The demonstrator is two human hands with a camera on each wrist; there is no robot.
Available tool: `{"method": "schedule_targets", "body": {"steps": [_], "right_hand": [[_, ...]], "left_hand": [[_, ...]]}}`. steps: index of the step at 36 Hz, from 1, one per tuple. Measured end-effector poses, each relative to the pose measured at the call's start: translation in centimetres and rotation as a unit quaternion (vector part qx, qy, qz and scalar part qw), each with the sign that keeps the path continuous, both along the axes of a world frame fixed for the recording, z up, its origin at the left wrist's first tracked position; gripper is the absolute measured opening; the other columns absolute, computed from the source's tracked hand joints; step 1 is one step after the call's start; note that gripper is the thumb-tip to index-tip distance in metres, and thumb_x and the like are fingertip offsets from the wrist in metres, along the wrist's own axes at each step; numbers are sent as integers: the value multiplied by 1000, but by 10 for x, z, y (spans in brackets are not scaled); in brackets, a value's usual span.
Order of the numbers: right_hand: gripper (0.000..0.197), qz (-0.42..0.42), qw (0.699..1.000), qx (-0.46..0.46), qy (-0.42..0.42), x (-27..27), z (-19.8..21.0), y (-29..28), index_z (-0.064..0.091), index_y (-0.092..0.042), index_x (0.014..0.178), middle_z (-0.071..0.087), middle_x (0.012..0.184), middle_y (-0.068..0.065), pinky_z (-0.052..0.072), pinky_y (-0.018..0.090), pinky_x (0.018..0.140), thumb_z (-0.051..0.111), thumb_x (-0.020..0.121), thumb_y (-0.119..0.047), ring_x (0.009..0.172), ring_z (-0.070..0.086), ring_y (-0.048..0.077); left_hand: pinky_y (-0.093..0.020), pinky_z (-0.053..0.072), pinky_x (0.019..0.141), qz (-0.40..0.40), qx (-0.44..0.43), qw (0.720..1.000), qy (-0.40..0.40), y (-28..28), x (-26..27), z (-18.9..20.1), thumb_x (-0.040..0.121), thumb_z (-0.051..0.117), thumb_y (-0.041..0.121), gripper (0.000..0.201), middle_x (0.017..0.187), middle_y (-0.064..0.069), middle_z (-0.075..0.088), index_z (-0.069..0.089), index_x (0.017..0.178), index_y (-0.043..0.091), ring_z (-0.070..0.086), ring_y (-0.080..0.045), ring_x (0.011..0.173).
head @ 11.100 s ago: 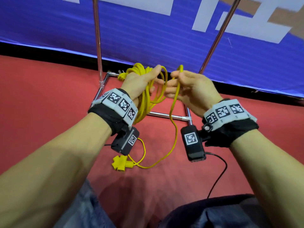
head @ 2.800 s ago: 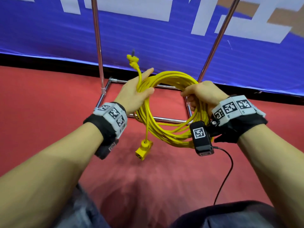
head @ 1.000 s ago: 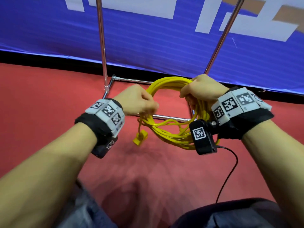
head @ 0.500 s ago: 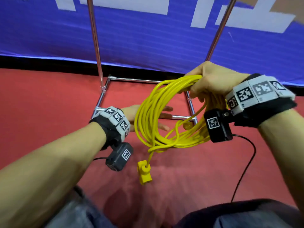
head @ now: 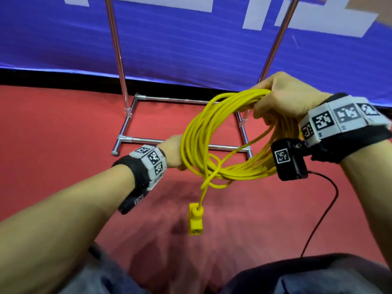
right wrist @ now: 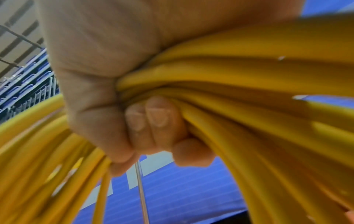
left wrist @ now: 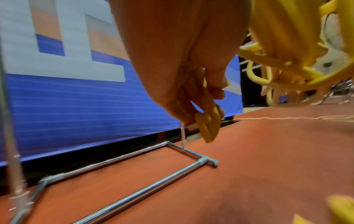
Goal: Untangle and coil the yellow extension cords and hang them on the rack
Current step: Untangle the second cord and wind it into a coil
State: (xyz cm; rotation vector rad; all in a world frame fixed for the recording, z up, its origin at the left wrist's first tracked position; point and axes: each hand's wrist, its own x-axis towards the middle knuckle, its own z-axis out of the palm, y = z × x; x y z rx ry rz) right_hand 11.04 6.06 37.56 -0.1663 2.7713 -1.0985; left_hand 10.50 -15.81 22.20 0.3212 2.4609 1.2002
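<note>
Overhead, the coiled yellow cord is seen gripped at its top by the right hand above the red floor, in front of the chrome rack, with a socket end dangling below, while the left hand is reached through the loops. From the left wrist, a yellow plug is shown pinched between the left fingers. From the right wrist, the bundled strands are seen clamped inside curled fingers.

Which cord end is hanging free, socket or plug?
The socket end dangles below the coil, untouched. The left hand pinches the plug end.
</note>
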Motion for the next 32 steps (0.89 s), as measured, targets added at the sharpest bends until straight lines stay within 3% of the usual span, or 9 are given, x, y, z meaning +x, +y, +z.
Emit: {"method": "schedule_targets", "body": {"steps": [3, 10, 12, 15, 17, 21, 25, 29, 32], "right_hand": [[2, -78, 997, -3, 27, -3, 2, 10, 63, 6, 70, 45, 48, 11, 34, 21, 41, 61, 68, 6, 39, 39, 17], [4, -195, 976, -28, 93, -13, 4, 16, 65, -4, 62, 44, 42, 5, 38, 32, 51, 62, 62, -3, 41, 40, 21], [3, -186, 978, -21, 96, -13, 7, 9, 63, -3, 61, 46, 51, 10, 40, 36, 55, 62, 60, -5, 47, 42, 22], [22, -169, 979, -16, 110, -15, 15, -1, 66, 8, 76, 49, 58, 13, 42, 37, 56, 63, 60, -8, 50, 44, 23], [29, -164, 978, -19, 126, -16, 19, -5, 66, 11, 84, 49, 62, 15, 41, 37, 56, 62, 61, -7, 50, 45, 24], [31, -159, 978, -27, 130, -17, 22, -10, 66, 12, 86, 49, 63, 16, 42, 35, 55, 61, 61, -4, 50, 44, 23], [32, -162, 979, -24, 120, -16, 17, -10, 65, 14, 87, 47, 63, 15, 41, 35, 55, 60, 61, -4, 47, 43, 23], [33, -180, 976, -39, 117, -16, 12, -6, 65, 14, 89, 47, 63, 16, 42, 35, 56, 61, 62, -3, 43, 43, 23], [34, -189, 973, -48, 122, -18, 12, -5, 66, 13, 90, 49, 63, 16, 41, 34, 54, 61, 61, -5, 43, 43, 23]], "left_hand": [[-24, 44, 48, -18, -6, 1000, -17, -17, -8, -13, 97, 52, 17, 27, 60, -12, 67, 57, 71, 10, 57, -24, 46], [-21, 41, 42, -2, -31, 999, -11, -8, -2, -37, 102, 44, 19, 29, 62, -7, 60, 51, 75, 12, 61, -22, 51], [-21, 42, 42, 20, 0, 999, -38, -2, -2, -41, 102, 43, 18, 22, 72, -12, 66, 56, 84, 14, 61, -20, 48], [-21, 44, 39, 65, 96, 991, -71, 12, -3, -44, 99, 45, 10, 28, 107, -20, 64, 47, 127, 14, 65, -22, 47], [-22, 45, 37, 100, 182, 970, -126, 25, -1, -48, 96, 47, 1, 42, 100, -18, 56, 37, 136, 11, 64, -20, 44], [-22, 46, 46, 96, 187, 962, -177, 43, 7, -52, 89, 47, -5, 42, 89, -15, 57, 49, 124, 18, 67, -15, 50], [-27, 55, 75, 37, 44, 991, -121, 43, 2, -56, 74, 65, 11, 43, 89, -5, 72, 67, 116, 13, 66, -18, 75], [-25, 53, 70, 20, -18, 995, -97, 45, 2, -60, 76, 78, 26, 21, 81, -3, 72, 71, 96, 21, 65, -16, 74], [-26, 53, 70, 51, -55, 996, -56, 44, 1, -62, 81, 71, 33, 18, 76, -3, 73, 75, 84, 16, 67, -18, 74]]}}
